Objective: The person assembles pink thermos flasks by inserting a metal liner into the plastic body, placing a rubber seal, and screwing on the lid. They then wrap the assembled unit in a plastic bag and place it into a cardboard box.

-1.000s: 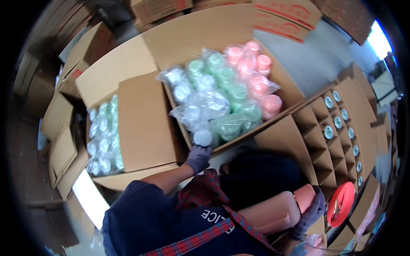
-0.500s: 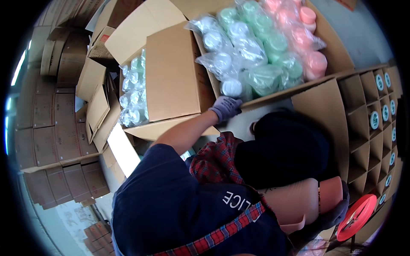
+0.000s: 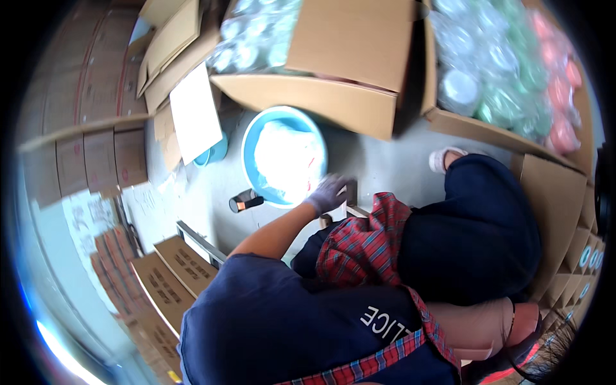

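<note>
My left hand (image 3: pixel 330 195), in a pale purple-grey work glove, reaches past the right rim of a light blue tub (image 3: pixel 248 144). Its fingers look stretched out, somewhat blurred, with nothing seen in them. White, glaring material (image 3: pixel 285 157) that looks like plastic fills the tub. At my right side lies a pale pink cylindrical thing (image 3: pixel 465 321) with a coral end, perhaps a large tumbler. My right hand is mostly hidden around it, and its fingers do not show. A red plaid apron (image 3: pixel 353 250) covers my lap.
An open carton (image 3: pixel 462 125) holds bagged clear, green and pink cups; another carton (image 3: pixel 359 38) stands left of it. At the right is a divided carton (image 3: pixel 571 276). A dark cylindrical thing (image 3: pixel 244 201) lies by the tub. Flat boxes (image 3: pixel 170 289) are at lower left.
My view has swung left and down, bringing the blue tub into sight. My left hand has left the carton's edge and come down beside the tub. The red disc is now mostly hidden.
</note>
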`<state>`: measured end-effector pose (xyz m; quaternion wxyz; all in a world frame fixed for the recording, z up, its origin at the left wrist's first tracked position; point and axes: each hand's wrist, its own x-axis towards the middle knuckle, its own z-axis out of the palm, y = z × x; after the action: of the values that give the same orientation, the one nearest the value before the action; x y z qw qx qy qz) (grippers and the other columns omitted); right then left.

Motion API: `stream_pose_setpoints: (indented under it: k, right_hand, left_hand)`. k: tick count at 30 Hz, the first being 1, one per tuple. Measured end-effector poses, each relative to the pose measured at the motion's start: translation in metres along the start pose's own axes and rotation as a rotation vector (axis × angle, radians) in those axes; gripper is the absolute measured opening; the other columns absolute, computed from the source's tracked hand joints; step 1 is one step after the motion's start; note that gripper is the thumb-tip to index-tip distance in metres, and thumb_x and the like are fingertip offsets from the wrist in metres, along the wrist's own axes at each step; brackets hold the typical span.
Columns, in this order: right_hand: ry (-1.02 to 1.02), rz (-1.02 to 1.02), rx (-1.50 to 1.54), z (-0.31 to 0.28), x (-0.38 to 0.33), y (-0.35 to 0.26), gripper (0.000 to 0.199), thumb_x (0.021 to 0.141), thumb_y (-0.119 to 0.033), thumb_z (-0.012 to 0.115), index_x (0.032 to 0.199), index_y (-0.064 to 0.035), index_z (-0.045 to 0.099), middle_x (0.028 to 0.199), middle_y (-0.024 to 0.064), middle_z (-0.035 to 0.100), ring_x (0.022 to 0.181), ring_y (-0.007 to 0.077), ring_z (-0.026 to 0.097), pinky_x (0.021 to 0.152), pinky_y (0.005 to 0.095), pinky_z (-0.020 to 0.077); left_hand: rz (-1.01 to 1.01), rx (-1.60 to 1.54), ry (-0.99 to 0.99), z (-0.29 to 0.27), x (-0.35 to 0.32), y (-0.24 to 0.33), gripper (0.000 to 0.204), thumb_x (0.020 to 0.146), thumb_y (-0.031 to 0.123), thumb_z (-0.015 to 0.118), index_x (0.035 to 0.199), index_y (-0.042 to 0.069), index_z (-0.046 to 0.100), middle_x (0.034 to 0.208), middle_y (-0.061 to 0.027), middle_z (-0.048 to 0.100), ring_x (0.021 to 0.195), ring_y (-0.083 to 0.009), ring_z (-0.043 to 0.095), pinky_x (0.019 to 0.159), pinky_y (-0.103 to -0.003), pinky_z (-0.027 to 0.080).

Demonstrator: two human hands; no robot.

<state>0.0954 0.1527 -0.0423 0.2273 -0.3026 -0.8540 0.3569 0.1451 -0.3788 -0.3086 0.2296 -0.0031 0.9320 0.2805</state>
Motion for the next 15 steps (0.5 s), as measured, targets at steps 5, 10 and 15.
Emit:
stream_pose_setpoints:
  k: [5,10,15]
  right_hand:
    - [-0.039,-0.002,0.012,-0.004,0.006,0.035,0.038,0.097,-0.023,0.049,0.123,0.0020,0.059,0.121,0.0159,0.064,0.103,0.0297,0.064,0.091,0.0373,0.0502]
    - [-0.096,-0.051,-0.012,0.001,0.001,0.050,0.038,0.096,-0.023,0.052,0.125,0.0012,0.058,0.124,0.0154,0.063,0.103,0.0302,0.064,0.091,0.0367,0.0507]
    - [-0.136,-0.123,0.010,0.005,-0.006,0.054,0.040,0.096,-0.024,0.052,0.126,0.0015,0.057,0.124,0.0152,0.062,0.105,0.0295,0.062,0.093,0.0371,0.0489]
  left_hand:
    - [-0.606,-0.981,-0.295,0.063,-0.172,-0.185,0.035,0.085,0.041,0.063,0.103,0.011,0.071,0.088,-0.0102,0.070,0.085,-0.0271,0.065,0.077,-0.045,0.049]
    - [-1.255,-0.855,-0.482,0.020,-0.164,-0.200,0.095,0.074,0.067,0.067,0.147,0.017,0.033,0.143,-0.0183,0.045,0.117,-0.0333,0.054,0.096,-0.050,0.045]
    - [-1.267,-1.338,0.283,0.040,-0.133,-0.172,0.127,0.067,0.072,0.072,0.148,-0.007,0.014,0.147,-0.0285,0.035,0.129,-0.0404,0.046,0.107,-0.047,0.038]
